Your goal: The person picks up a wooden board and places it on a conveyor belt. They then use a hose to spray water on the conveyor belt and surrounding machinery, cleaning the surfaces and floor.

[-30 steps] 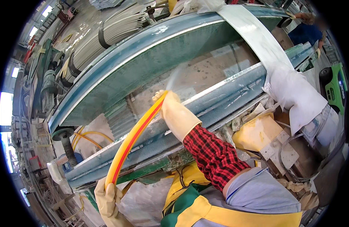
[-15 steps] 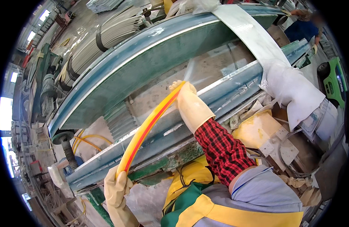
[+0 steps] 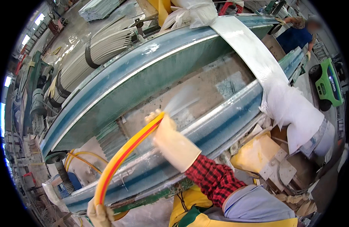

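A yellow hose (image 3: 125, 151) with a red stripe arches between my two cream rubber gloves. My right hand (image 3: 170, 138) grips it close to its end, above the near blue rail (image 3: 216, 128) of a long frame. From that end a fan of water (image 3: 184, 102) sprays away to the right, into the trough between the rails. At the lower left my left hand (image 3: 99, 215), partly cut off by the picture's rim, is wrapped round the hose farther down. A red-and-black checked sleeve (image 3: 216, 179) covers my right forearm.
A pale strip (image 3: 250, 45) crosses both rails, with white plastic sheeting (image 3: 292, 102) at its near end. Behind the far rail (image 3: 144, 49) lie strapped bundles of long pale strips (image 3: 102, 51). A person (image 3: 293, 39) stands at the far right, near a green wheeled machine (image 3: 327, 83).
Both gloved hands and the hose have shifted left and lower in the picture. My right hand now reaches over the trough, and the spray shows more plainly. The whole view has tilted slightly.
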Action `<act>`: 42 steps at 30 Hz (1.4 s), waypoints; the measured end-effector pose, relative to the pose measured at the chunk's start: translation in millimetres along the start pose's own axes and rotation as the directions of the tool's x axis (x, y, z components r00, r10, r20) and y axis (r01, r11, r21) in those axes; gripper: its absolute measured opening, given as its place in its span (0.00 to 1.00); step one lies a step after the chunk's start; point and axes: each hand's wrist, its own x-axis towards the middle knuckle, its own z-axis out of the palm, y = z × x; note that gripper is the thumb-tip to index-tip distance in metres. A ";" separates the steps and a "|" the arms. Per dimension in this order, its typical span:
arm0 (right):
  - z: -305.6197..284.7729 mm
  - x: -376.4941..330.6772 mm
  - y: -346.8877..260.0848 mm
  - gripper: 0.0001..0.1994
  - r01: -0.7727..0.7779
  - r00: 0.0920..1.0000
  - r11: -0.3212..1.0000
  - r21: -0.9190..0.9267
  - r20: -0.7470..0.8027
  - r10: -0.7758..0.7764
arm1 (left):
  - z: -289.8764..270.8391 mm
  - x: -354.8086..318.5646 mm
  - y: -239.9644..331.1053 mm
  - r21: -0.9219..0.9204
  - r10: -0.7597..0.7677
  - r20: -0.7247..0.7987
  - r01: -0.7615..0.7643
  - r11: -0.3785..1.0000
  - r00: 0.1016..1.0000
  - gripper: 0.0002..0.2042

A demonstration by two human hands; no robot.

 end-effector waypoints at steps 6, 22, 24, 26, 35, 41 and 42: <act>6.8 -8.8 62.3 0.18 -0.138 0.979 0.990 0.037 -0.148 0.142 | -24.6 36.3 7.2 -0.112 -0.117 -0.292 0.088 0.990 0.949 0.18; -7.1 9.3 43.0 0.16 -0.127 0.968 0.985 0.120 -0.203 0.150 | -4.9 81.3 4.8 0.157 -0.076 -0.249 0.117 0.981 0.966 0.21; -10.6 14.3 30.3 0.16 -0.090 0.977 0.988 0.123 -0.183 0.112 | 2.4 82.5 6.9 0.138 -0.109 -0.216 0.141 0.980 0.970 0.20; -14.2 18.3 16.0 0.16 -0.052 0.982 0.991 0.126 -0.174 0.073 | 9.5 84.8 3.9 0.062 -0.119 -0.146 0.129 0.990 0.982 0.19; -9.6 14.1 -19.5 0.15 0.074 0.984 0.993 0.092 -0.172 -0.057 | 20.0 92.7 -20.4 0.039 -0.145 -0.049 0.147 0.988 0.988 0.25; -9.2 3.6 -40.8 0.14 0.159 0.976 0.982 0.101 -0.165 -0.141 | 29.8 87.9 -14.0 0.092 -0.177 -0.001 0.177 0.980 0.984 0.21; -7.8 1.1 -44.2 0.14 0.183 0.973 0.978 0.102 -0.161 -0.165 | 32.0 86.6 -12.8 0.099 -0.176 0.017 0.174 0.980 0.984 0.21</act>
